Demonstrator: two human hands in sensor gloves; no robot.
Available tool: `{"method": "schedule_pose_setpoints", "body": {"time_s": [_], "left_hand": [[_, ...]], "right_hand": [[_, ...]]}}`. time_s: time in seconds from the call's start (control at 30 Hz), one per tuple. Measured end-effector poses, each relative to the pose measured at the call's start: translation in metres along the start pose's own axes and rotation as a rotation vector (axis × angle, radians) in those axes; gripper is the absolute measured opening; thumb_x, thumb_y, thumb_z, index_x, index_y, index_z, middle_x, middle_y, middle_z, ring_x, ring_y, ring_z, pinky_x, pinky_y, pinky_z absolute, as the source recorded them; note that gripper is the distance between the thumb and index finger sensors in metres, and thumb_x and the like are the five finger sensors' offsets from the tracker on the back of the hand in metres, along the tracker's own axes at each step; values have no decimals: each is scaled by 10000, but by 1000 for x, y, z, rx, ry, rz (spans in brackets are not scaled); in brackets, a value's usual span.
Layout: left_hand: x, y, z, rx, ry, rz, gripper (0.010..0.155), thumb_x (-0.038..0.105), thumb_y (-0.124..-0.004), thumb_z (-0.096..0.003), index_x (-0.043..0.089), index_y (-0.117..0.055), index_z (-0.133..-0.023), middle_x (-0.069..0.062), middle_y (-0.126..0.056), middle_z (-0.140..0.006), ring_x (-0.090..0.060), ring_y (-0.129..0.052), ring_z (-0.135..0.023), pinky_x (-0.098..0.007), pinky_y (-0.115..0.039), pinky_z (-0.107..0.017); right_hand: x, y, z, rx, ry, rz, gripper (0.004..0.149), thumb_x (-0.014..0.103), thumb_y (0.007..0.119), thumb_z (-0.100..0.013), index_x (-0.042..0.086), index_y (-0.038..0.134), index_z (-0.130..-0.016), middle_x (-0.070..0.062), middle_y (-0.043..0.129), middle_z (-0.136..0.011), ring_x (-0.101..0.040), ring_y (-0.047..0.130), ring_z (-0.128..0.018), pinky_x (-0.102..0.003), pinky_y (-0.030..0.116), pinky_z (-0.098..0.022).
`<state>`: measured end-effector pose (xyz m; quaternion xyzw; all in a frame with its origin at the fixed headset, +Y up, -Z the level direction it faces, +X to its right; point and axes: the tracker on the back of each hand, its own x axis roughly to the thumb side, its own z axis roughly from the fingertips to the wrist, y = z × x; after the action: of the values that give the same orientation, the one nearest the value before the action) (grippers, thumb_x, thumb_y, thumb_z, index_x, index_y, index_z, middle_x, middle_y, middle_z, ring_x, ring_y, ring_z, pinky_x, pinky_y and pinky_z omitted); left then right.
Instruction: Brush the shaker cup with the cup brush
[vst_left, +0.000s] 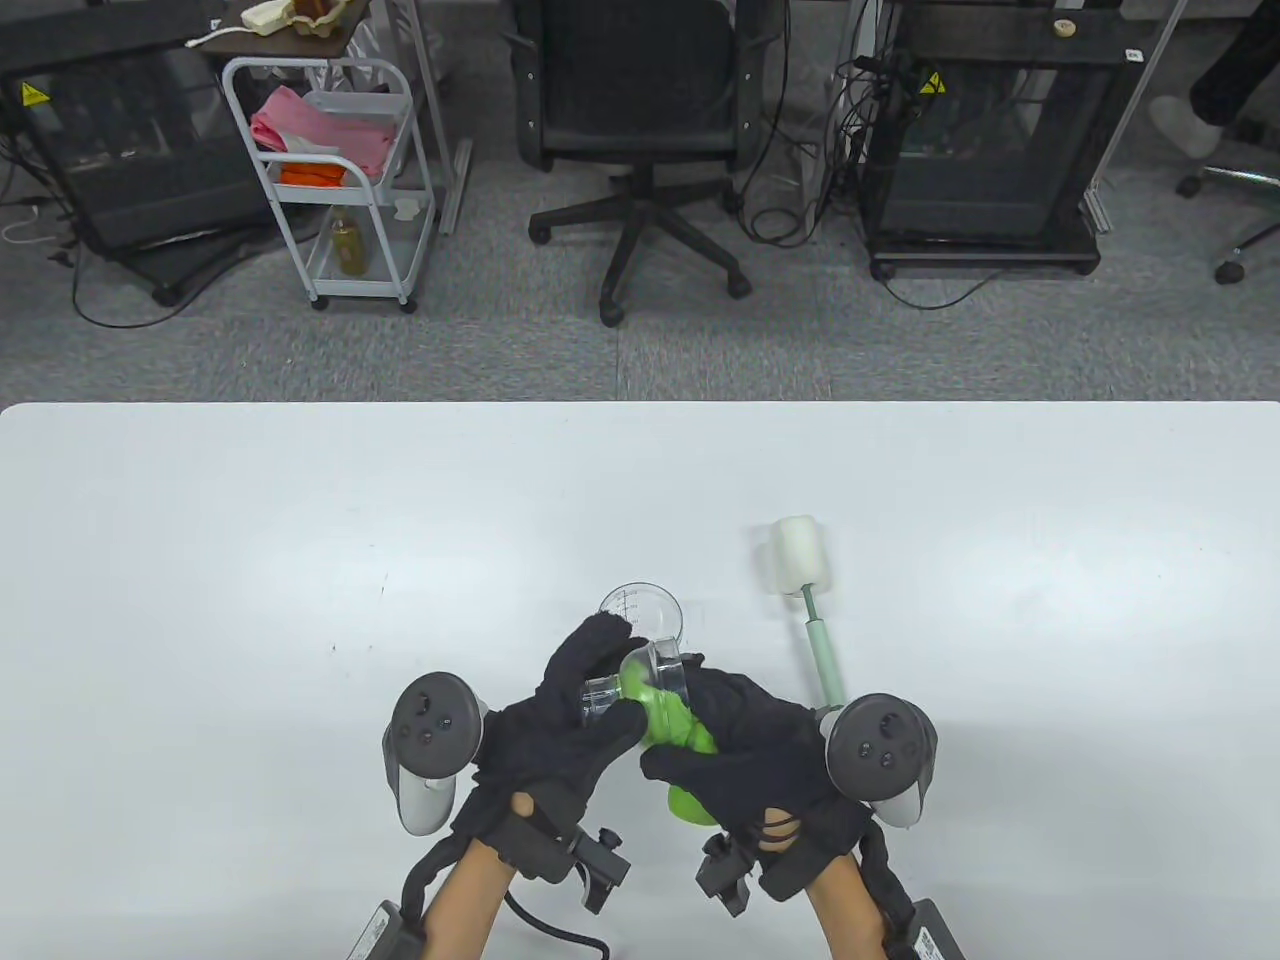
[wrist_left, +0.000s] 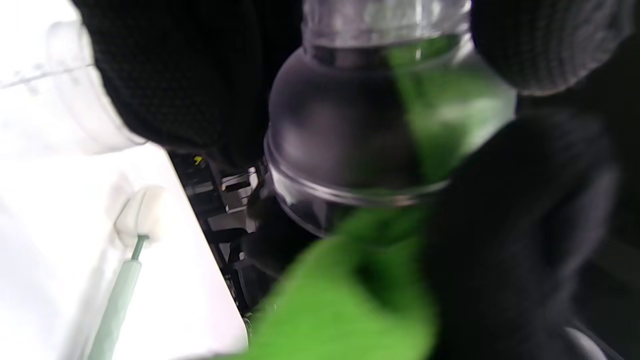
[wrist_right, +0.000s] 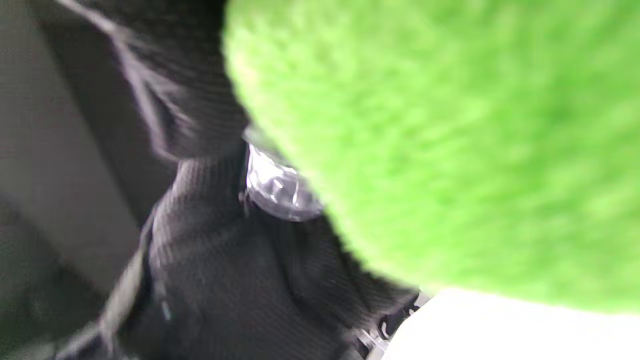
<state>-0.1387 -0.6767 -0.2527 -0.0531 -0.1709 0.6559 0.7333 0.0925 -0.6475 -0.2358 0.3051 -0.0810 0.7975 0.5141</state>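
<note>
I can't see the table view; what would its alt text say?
Two gloved hands, left hand and right hand, hold a clear lid and green cloth over a white table. A sponge brush lies nearby.

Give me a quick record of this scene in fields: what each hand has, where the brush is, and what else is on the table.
left hand: holds a clear domed lid off the table
right hand: holds a green cloth pushed into the lid
shaker cup: clear, upright on the table, just beyond the hands
cup brush: lies on the table right of the cup, white sponge head away from the person, untouched
brushing: not yet begun
</note>
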Motion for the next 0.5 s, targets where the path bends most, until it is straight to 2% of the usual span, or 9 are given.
{"method": "schedule_pose_setpoints", "body": {"time_s": [0.03, 0.1, 0.13, 0.2, 0.23, 0.3, 0.33, 0.4, 0.5], "left_hand": [[-4, 1, 1, 7, 66, 56, 843, 660, -743, -400, 224, -483, -1074, -228, -847, -979, -440, -1138, -634, -519, -970, -421], [-13, 1, 3, 32, 119, 144, 825, 676, -727, -402, 222, -528, -1062, -250, -906, -912, -426, -1171, -549, -504, -986, -365], [-14, 0, 3, 38, 140, 167, 815, 679, -718, -397, 228, -556, -1056, -266, -921, -889, -424, -1176, -520, -504, -985, -344], [-10, -1, 1, 7, 91, 101, 825, 693, -695, -384, 265, -535, -1071, -264, -904, -909, -407, -1165, -548, -501, -971, -372], [-6, -3, -1, -60, 13, 26, 863, 696, -710, -373, 322, -421, -1094, -241, -831, -991, -385, -1127, -644, -507, -938, -438], [1, -6, -3, -163, -120, -122, 884, 688, -715, -402, 479, -147, -1046, -159, -416, -1200, -433, -914, -906, -525, -861, -557], [3, -6, -2, -145, -143, -151, 860, 661, -722, -416, 523, -122, -1016, -102, -338, -1216, -464, -846, -952, -560, -827, -579], [4, -5, 0, -51, -123, -170, 844, 634, -741, -421, 533, -144, -1009, -70, -540, -1178, -474, -937, -879, -545, -864, -546], [-8, -3, 0, -22, -11, -7, 826, 655, -718, -418, 520, -168, -1018, -143, -689, -1101, -454, -1077, -717, -511, -941, -462]], "right_hand": [[3, 2, 0, -2, -21, 102, 613, 307, 1017, -280, 275, 810, -856, -79, 868, -884, -295, 907, -657, -441, 843, -441], [8, 3, -1, -8, -75, 273, 598, 374, 997, -287, 315, 807, -851, -33, 887, -879, -242, 942, -651, -421, 854, -473], [8, 4, -2, -6, -77, 244, 592, 386, 985, -293, 286, 816, -852, -58, 903, -859, -253, 951, -622, -421, 860, -449], [5, 4, -1, -36, -46, 143, 576, 367, 979, -300, 240, 834, -842, -103, 916, -833, -287, 946, -593, -424, 861, -407], [2, 1, 0, -56, -4, 83, 565, 371, 962, -313, 221, 834, -841, -118, 919, -826, -294, 949, -582, -417, 867, -387], [-6, -2, 0, -44, 65, -97, 564, 411, 913, -354, 165, 818, -853, -148, 942, -790, -292, 967, -525, -392, 880, -342], [-9, -2, 2, -43, 99, -156, 568, 421, 905, -365, 141, 817, -851, -164, 951, -772, -292, 973, -498, -386, 882, -328], [-14, 1, 2, -63, 108, -207, 577, 412, 918, -356, 126, 822, -847, -182, 949, -762, -308, 969, -484, -395, 876, -322], [-8, 4, 0, -22, 22, -26, 611, 374, 982, -313, 168, 806, -861, -155, 900, -817, -307, 951, -552, -420, 861, -394]]}}
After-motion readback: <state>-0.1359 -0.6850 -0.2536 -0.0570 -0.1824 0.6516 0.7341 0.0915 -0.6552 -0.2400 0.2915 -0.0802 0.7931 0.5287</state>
